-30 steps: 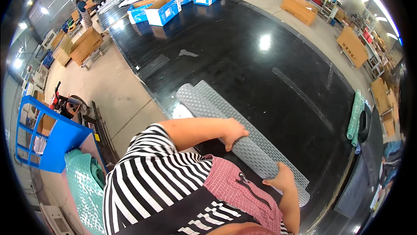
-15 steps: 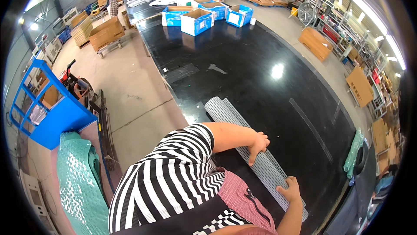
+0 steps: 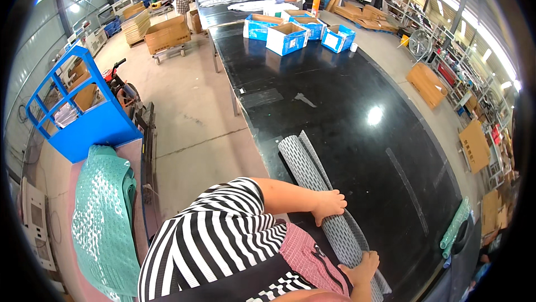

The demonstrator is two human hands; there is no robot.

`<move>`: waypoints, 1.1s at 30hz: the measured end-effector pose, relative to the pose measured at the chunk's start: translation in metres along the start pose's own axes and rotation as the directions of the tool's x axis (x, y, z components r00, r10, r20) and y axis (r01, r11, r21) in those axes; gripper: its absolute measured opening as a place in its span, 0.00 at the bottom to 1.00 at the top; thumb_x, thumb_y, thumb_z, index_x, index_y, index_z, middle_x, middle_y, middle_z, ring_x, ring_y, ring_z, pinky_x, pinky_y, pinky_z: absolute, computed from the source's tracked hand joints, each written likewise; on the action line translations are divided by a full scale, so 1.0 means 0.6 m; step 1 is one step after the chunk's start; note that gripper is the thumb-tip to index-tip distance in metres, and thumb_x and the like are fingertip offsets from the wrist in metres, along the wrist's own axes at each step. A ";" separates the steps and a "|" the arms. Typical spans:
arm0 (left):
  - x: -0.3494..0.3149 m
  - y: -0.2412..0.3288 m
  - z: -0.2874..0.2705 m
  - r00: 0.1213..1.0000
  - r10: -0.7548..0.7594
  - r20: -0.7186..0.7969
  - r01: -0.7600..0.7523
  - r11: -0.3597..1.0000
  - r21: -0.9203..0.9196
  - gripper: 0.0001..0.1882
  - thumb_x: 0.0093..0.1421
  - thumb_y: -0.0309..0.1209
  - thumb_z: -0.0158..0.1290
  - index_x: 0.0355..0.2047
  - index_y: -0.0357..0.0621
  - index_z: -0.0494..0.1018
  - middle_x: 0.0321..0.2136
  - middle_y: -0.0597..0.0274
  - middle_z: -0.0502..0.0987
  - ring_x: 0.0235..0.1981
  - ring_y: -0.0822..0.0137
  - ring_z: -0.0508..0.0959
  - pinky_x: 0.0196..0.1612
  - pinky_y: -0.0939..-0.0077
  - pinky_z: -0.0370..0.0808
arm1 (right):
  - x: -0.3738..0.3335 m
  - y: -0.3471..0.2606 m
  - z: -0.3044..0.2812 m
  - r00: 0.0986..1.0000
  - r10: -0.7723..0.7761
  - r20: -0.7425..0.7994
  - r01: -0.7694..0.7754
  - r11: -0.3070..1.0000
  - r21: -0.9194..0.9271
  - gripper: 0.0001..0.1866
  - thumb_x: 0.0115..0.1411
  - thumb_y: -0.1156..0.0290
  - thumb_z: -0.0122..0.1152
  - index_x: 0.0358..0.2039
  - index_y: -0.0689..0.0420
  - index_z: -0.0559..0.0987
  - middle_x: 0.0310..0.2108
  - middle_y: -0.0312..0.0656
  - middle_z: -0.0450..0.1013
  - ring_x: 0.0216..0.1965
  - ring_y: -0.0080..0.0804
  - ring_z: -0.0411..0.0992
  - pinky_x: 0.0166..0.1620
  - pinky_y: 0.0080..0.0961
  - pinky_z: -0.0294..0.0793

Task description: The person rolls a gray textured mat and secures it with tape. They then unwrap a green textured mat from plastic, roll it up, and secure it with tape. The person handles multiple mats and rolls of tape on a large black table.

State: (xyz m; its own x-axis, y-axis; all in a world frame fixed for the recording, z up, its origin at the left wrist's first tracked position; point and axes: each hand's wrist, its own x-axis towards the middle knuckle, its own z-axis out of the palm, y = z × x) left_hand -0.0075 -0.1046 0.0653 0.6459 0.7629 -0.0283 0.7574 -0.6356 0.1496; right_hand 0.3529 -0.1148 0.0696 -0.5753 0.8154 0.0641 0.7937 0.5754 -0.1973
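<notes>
- Grey patterned roll (image 3: 339, 238): on black table (image 3: 335, 117), 5 o'clock of view centre, axis 11-to-5.
- Left hand (image 3: 329, 204): gripping roll's middle.
- Right hand (image 3: 363, 268): gripping roll toward its 5 o'clock end.

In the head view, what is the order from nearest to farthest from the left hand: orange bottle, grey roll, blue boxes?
From the left hand:
1. Grey roll, touched by it.
2. Blue boxes, far ahead.
3. Orange bottle, behind the boxes.
</notes>
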 end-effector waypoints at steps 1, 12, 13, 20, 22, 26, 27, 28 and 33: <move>-0.013 0.009 0.001 1.000 0.002 -0.022 -0.002 1.000 0.020 0.41 0.36 0.52 0.74 0.48 0.44 0.77 0.48 0.57 0.72 0.53 0.55 0.69 0.56 0.60 0.66 | -0.009 -0.010 0.004 0.999 -0.017 -0.047 0.017 1.000 -0.003 0.49 0.21 0.48 0.85 0.43 0.65 0.79 0.46 0.49 0.66 0.52 0.51 0.64 0.55 0.44 0.65; -0.212 -0.045 -0.058 0.984 -0.043 -0.173 0.038 0.999 -0.033 0.44 0.33 0.48 0.75 0.52 0.43 0.76 0.47 0.59 0.72 0.53 0.58 0.69 0.58 0.61 0.62 | 0.047 -0.117 0.055 0.966 -0.191 -0.173 0.192 0.981 -0.011 0.29 0.46 0.61 0.70 0.45 0.67 0.81 0.45 0.49 0.68 0.50 0.51 0.66 0.54 0.44 0.65; -0.240 -0.062 -0.063 0.981 -0.077 -0.178 0.069 0.996 -0.052 0.45 0.32 0.47 0.75 0.53 0.42 0.76 0.48 0.59 0.72 0.53 0.57 0.69 0.58 0.61 0.62 | 0.067 -0.152 0.053 0.957 -0.216 -0.194 0.218 0.976 -0.012 0.28 0.45 0.61 0.70 0.45 0.67 0.81 0.46 0.49 0.68 0.50 0.51 0.66 0.54 0.43 0.65; -0.443 -0.229 -0.085 0.957 -0.145 -0.251 0.114 0.985 -0.133 0.45 0.31 0.44 0.76 0.53 0.44 0.75 0.49 0.59 0.72 0.54 0.56 0.70 0.58 0.61 0.64 | 0.213 -0.379 0.079 0.930 -0.285 -0.231 0.290 0.957 -0.009 0.40 0.34 0.46 0.78 0.42 0.65 0.83 0.45 0.48 0.70 0.48 0.51 0.68 0.53 0.45 0.67; -0.492 -0.276 -0.103 0.964 -0.160 -0.213 0.139 0.984 -0.107 0.46 0.32 0.44 0.76 0.55 0.45 0.75 0.50 0.59 0.72 0.55 0.56 0.70 0.58 0.62 0.64 | 0.253 -0.453 0.074 0.951 -0.252 -0.177 0.261 0.965 0.029 0.41 0.32 0.47 0.79 0.44 0.65 0.83 0.46 0.47 0.69 0.50 0.50 0.67 0.54 0.44 0.67; -0.574 -0.365 -0.135 0.969 -0.197 -0.152 0.189 0.980 -0.064 0.46 0.34 0.45 0.76 0.56 0.45 0.74 0.51 0.59 0.72 0.56 0.56 0.70 0.59 0.62 0.64 | 0.332 -0.573 0.063 0.964 -0.234 -0.123 0.243 0.968 0.060 0.44 0.30 0.47 0.82 0.46 0.63 0.83 0.48 0.46 0.68 0.52 0.47 0.66 0.55 0.42 0.66; -0.584 -0.387 -0.139 0.970 -0.196 -0.147 0.190 0.980 -0.053 0.46 0.35 0.45 0.76 0.56 0.45 0.74 0.51 0.59 0.72 0.56 0.57 0.70 0.59 0.62 0.64 | 0.346 -0.593 0.064 0.967 -0.220 -0.128 0.228 0.972 0.053 0.44 0.30 0.46 0.82 0.46 0.63 0.83 0.48 0.45 0.68 0.52 0.46 0.66 0.55 0.41 0.66; -0.590 -0.409 -0.146 0.970 -0.197 -0.142 0.193 0.980 -0.043 0.45 0.35 0.45 0.76 0.56 0.46 0.74 0.51 0.59 0.72 0.56 0.57 0.70 0.60 0.62 0.64 | 0.360 -0.610 0.067 0.969 -0.207 -0.133 0.215 0.975 0.047 0.44 0.30 0.46 0.82 0.47 0.63 0.83 0.48 0.45 0.68 0.52 0.46 0.66 0.56 0.41 0.66; -0.599 -0.510 -0.151 0.976 -0.183 -0.122 0.178 0.983 -0.055 0.44 0.37 0.47 0.75 0.56 0.46 0.75 0.52 0.60 0.73 0.56 0.57 0.71 0.59 0.62 0.64 | 0.451 -0.649 0.082 0.984 -0.167 -0.067 0.170 0.984 0.044 0.44 0.30 0.47 0.83 0.46 0.62 0.83 0.49 0.46 0.69 0.52 0.46 0.66 0.56 0.40 0.67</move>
State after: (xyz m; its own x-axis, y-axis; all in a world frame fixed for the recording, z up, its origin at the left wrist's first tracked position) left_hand -0.4803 -0.1735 0.1193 0.4797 0.8750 0.0651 0.8536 -0.4826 0.1960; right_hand -0.1216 -0.1217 0.1157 -0.6854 0.7101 0.1615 0.6747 0.7026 -0.2261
